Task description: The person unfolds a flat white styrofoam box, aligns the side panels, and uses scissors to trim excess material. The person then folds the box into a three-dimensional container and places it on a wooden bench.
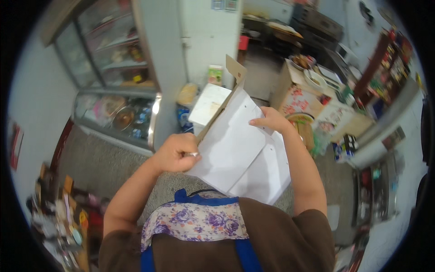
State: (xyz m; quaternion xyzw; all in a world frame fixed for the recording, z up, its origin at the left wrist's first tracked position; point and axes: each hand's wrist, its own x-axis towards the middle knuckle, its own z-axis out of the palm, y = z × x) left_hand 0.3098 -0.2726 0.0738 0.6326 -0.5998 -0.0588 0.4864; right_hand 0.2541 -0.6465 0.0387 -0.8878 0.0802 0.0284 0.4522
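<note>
In front of my body is a tan cardboard folder (236,69), tilted and open, with white paper sheets (233,131) in it. Small punched holes run along the sheets' right edge, and a lower white page (263,174) fans out beneath them. My left hand (178,152) is closed at the folder's left edge, with a small shiny bit by its fingertips that I cannot make out. My right hand (273,120) pinches the sheets' upper right edge, thumb on top and fingers hidden behind.
Left stands a glass display case (118,115) with shelves. A white box (210,105) is beyond the folder, by a pale door (210,41). At right, a counter (297,84) carries dishes. Piled clutter (68,222) fills the lower left.
</note>
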